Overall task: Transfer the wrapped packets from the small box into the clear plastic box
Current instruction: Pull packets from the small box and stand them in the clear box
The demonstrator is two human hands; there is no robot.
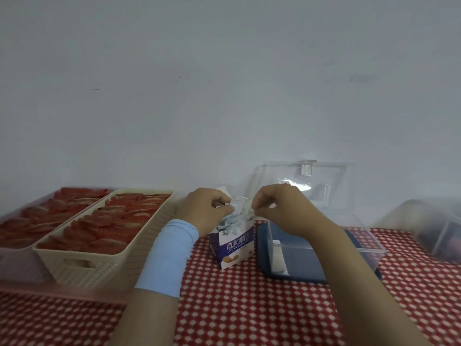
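A small purple and white box [233, 247] stands open on the checked cloth, filled with white-blue wrapped packets [234, 218]. My left hand [204, 208], with a light blue wrist sleeve, is over the box's top left and pinches a packet. My right hand [277, 208] pinches a packet at the box's top right. Just to the right stands the clear plastic box [324, 248] with a dark blue base and its lid [299, 181] raised against the wall. Inside it I see one white piece near the left wall.
A cream perforated basket [104, 260] full of red packets sits to the left, with a pink tray [15, 265] of more red packets beyond it. Another clear container [434, 228] stands blurred at the far right. A red-and-white checked cloth [249, 308] covers the table.
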